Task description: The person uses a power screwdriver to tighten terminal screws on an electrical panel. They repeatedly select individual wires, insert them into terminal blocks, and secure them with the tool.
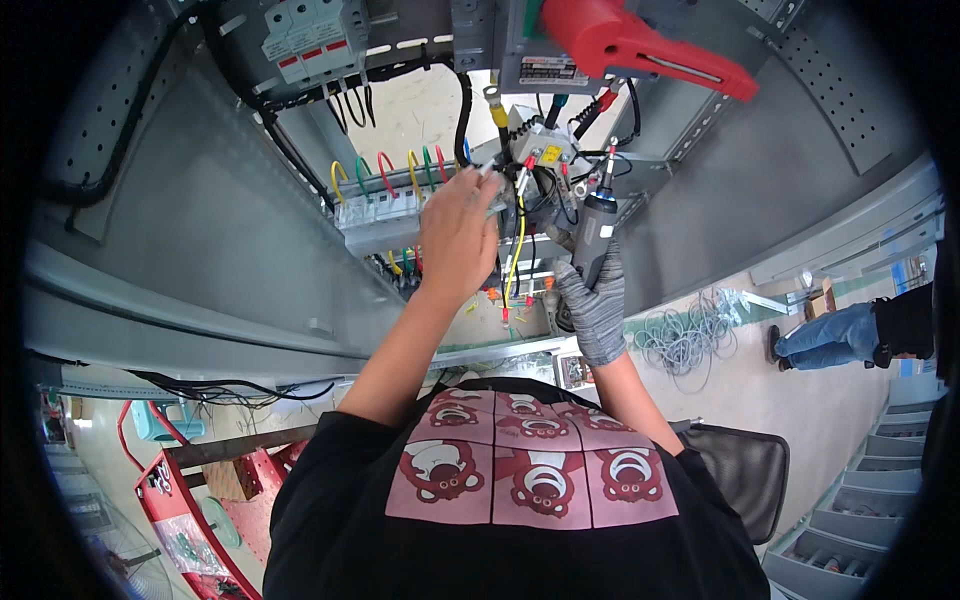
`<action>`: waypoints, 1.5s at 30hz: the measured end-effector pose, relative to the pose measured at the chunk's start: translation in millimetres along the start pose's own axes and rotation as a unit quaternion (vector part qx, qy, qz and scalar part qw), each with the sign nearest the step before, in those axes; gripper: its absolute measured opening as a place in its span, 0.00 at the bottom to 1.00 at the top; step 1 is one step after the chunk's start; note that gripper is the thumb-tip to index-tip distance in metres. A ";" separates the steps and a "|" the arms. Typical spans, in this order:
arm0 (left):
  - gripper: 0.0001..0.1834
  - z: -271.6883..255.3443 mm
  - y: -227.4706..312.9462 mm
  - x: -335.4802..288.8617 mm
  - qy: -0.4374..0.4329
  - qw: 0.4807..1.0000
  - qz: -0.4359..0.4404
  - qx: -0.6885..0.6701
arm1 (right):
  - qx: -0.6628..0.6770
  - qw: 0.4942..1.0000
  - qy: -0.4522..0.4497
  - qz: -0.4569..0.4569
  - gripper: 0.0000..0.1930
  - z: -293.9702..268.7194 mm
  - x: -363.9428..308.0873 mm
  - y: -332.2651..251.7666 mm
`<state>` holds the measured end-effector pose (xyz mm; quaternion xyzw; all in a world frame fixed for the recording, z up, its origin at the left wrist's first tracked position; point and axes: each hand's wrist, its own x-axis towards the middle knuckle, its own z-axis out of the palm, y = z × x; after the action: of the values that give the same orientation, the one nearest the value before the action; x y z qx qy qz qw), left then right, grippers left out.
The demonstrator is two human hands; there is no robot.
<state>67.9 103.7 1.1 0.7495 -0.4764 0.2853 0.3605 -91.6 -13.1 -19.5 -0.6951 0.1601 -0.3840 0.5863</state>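
My bare left hand is raised beside the wires in the middle of the cabinet. Its fingers are pinched together around something small and pale, blurred and mostly hidden. In a grey knitted glove, my right hand grips a dark cordless screwdriver, its bit pointing up. Between the hands a yellow wire with red-sleeved ends hangs down. Just above it sits a grey block with a yellow label, with black wires and red lugs around it. Left of my left hand runs a row of breakers with coloured wire loops.
Above is a large red rotary handle; a breaker group hangs upper left. Grey cabinet walls flank both sides. A coil of grey cable lies on the floor. Another person stands at right; a red cart stands lower left.
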 end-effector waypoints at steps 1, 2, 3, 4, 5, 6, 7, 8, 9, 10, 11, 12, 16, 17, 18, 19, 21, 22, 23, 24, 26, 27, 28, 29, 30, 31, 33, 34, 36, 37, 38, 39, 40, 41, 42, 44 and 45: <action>0.32 -0.9 -0.9 0.0 -0.012 1.000 0.001 0.013 | 0.004 1.000 -0.001 0.022 0.23 0.6 -7.0 -3.9; 0.33 -2.4 -1.8 1.8 -0.025 0.999 0.003 0.025 | 0.008 0.999 -0.001 0.044 0.23 1.2 -14.7 -10.5; 0.34 -3.9 -0.3 8.2 -0.037 0.999 0.009 0.034 | 0.010 0.998 0.003 0.064 0.22 0.2 -18.9 -16.4; 0.32 -7.5 1.5 15.0 -0.043 0.998 -0.008 0.034 | 0.005 0.996 0.006 0.087 0.21 -2.3 -22.8 -4.2; 0.31 -5.9 -0.3 16.4 -0.045 0.998 -0.004 0.052 | 0.036 0.993 0.012 0.109 0.20 -5.1 -28.4 -4.8; 0.30 -6.1 -4.5 17.9 -0.045 0.996 -0.001 0.075 | 0.070 0.989 0.015 0.129 0.20 -0.9 -30.8 -18.3; 0.29 -6.6 -9.7 22.6 -0.042 0.994 0.005 0.099 | 0.106 0.984 0.017 0.145 0.19 2.5 -31.7 -26.9; 0.27 7.1 -20.1 15.1 -0.030 0.988 0.003 0.151 | 0.139 0.982 0.018 0.125 0.19 3.0 -35.3 -23.9; 0.28 5.6 -19.4 18.0 -0.043 0.987 -0.004 0.152 | 0.122 0.985 0.016 0.117 0.21 1.7 -36.6 -25.5; 0.28 3.2 -16.9 19.2 -0.057 0.986 -0.010 0.154 | 0.105 0.988 0.014 0.109 0.23 -1.3 -37.3 -27.2; 0.29 0.0 -14.8 19.7 -0.070 0.985 -0.018 0.155 | 0.088 0.991 0.012 0.102 0.25 -3.4 -38.3 -29.2; 0.34 -7.3 -10.0 22.8 -0.079 0.989 -0.008 0.124 | 0.088 0.990 0.016 0.109 0.23 -5.5 -41.2 -31.5; 0.43 -12.2 -0.9 17.2 -0.085 0.993 -0.033 0.074 | 0.044 0.991 0.009 0.124 0.21 -13.1 -62.4 -40.0; 0.43 -9.5 -2.0 18.7 -0.089 0.992 -0.029 0.081 | 0.035 0.990 -0.010 0.138 0.21 -12.4 -65.4 -40.2; 0.43 -6.4 -2.2 20.2 -0.094 0.991 -0.027 0.087 | 0.024 0.987 -0.029 0.155 0.21 -15.0 -70.7 -40.8; 0.44 -5.1 -3.3 22.0 -0.099 0.990 -0.025 0.093 | 0.014 0.984 -0.049 0.172 0.21 -17.8 -75.3 -40.9; 0.44 -6.5 -11.0 22.7 -0.094 0.993 -0.006 0.070 | 0.043 0.962 -0.093 0.253 0.22 -19.7 -81.3 -38.3; 0.43 -6.5 -18.2 21.3 -0.081 0.996 0.011 0.046 | 0.070 0.951 -0.103 0.282 0.22 -16.6 -82.5 -44.9; 0.43 -6.0 -23.1 20.3 -0.068 0.997 0.027 0.023 | 0.097 0.939 -0.113 0.311 0.23 -14.1 -83.3 -48.1; 0.35 -10.3 -22.6 21.3 -0.045 0.998 0.044 0.007 | 0.106 0.929 -0.120 0.333 0.24 -12.6 -83.2 -43.7; 0.31 -2.8 -26.8 11.0 0.009 0.999 0.020 -0.050 | 0.092 0.927 -0.115 0.345 0.24 -6.6 -78.3 -36.4; 0.29 -2.3 -25.3 8.7 0.039 0.996 0.006 -0.078 | 0.082 0.926 -0.113 0.350 0.24 -4.5 -74.8 -32.7; 0.24 -3.5 -22.2 4.6 0.050 0.998 0.025 -0.032 | 0.054 0.937 -0.116 0.325 0.25 -2.5 -72.8 -25.5; 0.24 -4.1 -15.3 -1.4 0.034 0.993 -0.057 -0.094 | 0.051 0.941 -0.122 0.311 0.26 -1.4 -71.4 -25.4; 0.23 -3.3 -7.6 -9.7 0.022 0.977 -0.143 -0.155 | 0.045 0.944 -0.134 0.298 0.27 0.8 -67.7 -28.6; 0.23 1.4 -0.7 -15.7 0.011 0.950 -0.226 -0.217 | 0.037 0.947 -0.145 0.285 0.27 1.5 -64.0 -32.9; 0.17 14.1 6.7 -22.0 -0.002 0.773 -0.411 -0.483 | 0.058 0.945 -0.158 0.281 0.29 0.7 -58.1 -44.9; 0.17 15.1 8.8 -20.8 -0.016 0.677 -0.462 -0.573 | 0.060 0.947 -0.153 0.277 0.28 -0.6 -56.7 -46.5; 0.19 13.5 10.9 -11.7 -0.042 0.530 -0.504 -0.681 | 0.112 0.937 -0.139 0.301 0.26 -2.2 -56.2 -51.5; 0.20 4.5 13.5 -2.5 -0.034 0.499 -0.502 -0.706 | 0.148 0.930 -0.146 0.302 0.25 -1.9 -57.4 -54.2; 0.18 7.5 10.4 1.2 -0.034 0.505 -0.509 -0.696 | 0.182 0.923 -0.153 0.304 0.25 -1.6 -58.7 -57.1; 0.17 11.9 6.4 6.2 -0.037 0.510 -0.516 -0.687 | 0.217 0.914 -0.155 0.305 0.24 -1.2 -59.8 -59.8; 0.17 16.6 2.9 7.3 -0.044 0.510 -0.519 -0.685 | 0.203 0.917 -0.146 0.309 0.23 1.3 -61.4 -59.8; 0.17 18.7 0.9 7.0 -0.045 0.519 -0.517 -0.679 | 0.182 0.922 -0.143 0.310 0.22 2.8 -60.7 -58.9; 0.17 18.5 0.1 8.3 -0.048 0.528 -0.514 -0.674 | 0.162 0.927 -0.137 0.310 0.21 4.3 -59.6 -56.3; 0.17 16.4 1.8 8.9 -0.052 0.536 -0.508 -0.672 | 0.132 0.931 -0.130 0.315 0.19 1.6 -56.3 -47.3; 0.17 16.8 0.7 8.2 -0.051 0.537 -0.507 -0.673 | 0.120 0.931 -0.130 0.318 0.19 2.4 -53.8 -46.1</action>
<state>71.8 85.7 -2.0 0.4158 -0.0864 -0.3878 0.8181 -135.6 36.8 5.1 -0.5760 0.2481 -0.1003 0.7724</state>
